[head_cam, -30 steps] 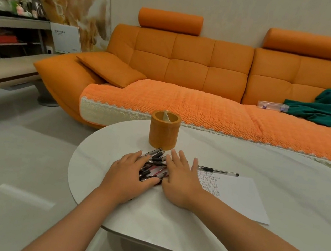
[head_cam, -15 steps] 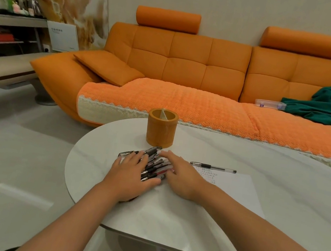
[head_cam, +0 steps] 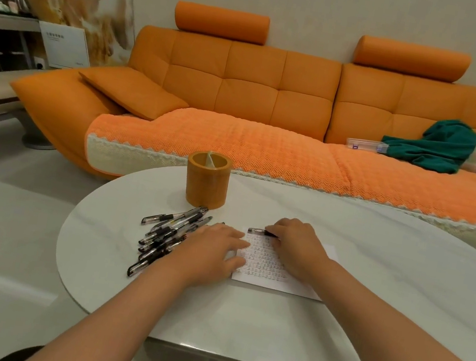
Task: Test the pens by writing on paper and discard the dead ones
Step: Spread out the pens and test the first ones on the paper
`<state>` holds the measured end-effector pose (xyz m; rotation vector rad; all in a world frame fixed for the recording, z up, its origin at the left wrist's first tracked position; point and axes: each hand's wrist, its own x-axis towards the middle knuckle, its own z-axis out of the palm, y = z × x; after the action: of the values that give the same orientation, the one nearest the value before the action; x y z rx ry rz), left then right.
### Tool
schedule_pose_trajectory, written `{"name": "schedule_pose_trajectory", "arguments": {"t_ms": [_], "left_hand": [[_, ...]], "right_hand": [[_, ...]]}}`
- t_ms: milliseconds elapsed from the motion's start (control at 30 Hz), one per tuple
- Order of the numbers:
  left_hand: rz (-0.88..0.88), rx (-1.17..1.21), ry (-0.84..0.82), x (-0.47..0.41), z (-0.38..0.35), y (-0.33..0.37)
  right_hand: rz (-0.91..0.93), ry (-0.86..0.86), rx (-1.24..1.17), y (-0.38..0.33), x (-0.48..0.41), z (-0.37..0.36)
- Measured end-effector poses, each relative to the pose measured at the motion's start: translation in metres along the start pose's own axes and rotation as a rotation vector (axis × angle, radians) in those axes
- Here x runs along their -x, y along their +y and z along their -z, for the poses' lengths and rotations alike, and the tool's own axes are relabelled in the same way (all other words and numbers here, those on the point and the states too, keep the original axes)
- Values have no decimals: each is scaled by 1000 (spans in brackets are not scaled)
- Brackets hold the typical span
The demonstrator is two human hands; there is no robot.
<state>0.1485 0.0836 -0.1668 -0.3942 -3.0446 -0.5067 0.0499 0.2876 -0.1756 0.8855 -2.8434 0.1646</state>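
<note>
In front of an orange sofa [head_cam: 245, 93], a person is sitting at a white table [head_cam: 373, 266] and sorting writing stock. A sheet of paper [head_cam: 265, 274], already filled with rows of small test marks, is lying flat near the table's front edge, and an orange cup [head_cam: 206, 181] is standing just behind it to the left. The pens [head_cam: 164, 234] are lying in a loose fan on the table left of the sheet, some overlapping. The left hand [head_cam: 212, 248] is resting flat and relaxed, fingers spread, with its fingertips on the paper's left edge, likely steadying it. The right hand [head_cam: 298, 247] is curling its fingertips around a single pen [head_cam: 258, 231] at the sheet's far edge; whether that pen is already lifting off the paper is hard to tell from this angle. Each pen is likely to be handling as a light, stiff, smooth plastic barrel that is prone to rolling, so pinching it at the dark grip near the tip is looking like the surest hold for writing.
</note>
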Motion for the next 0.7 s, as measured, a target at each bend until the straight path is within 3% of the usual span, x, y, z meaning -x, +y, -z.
{"name": "schedule_pose_trajectory", "arguments": {"t_ms": [233,367,567,700], "left_hand": [[-73,-92,-83,-19,-13,12],[-60,-95,-77,-27,-20,18],[-50,-37,-59,-36,-27,27],[-56,29,16,-34,-23,30]], "right_hand": [[36,30,48,7,2,7],[-75,74,-30,12,10,25],[-163,-119,-74,17,49,23],[-191,-90,-113,17,62,23]]}}
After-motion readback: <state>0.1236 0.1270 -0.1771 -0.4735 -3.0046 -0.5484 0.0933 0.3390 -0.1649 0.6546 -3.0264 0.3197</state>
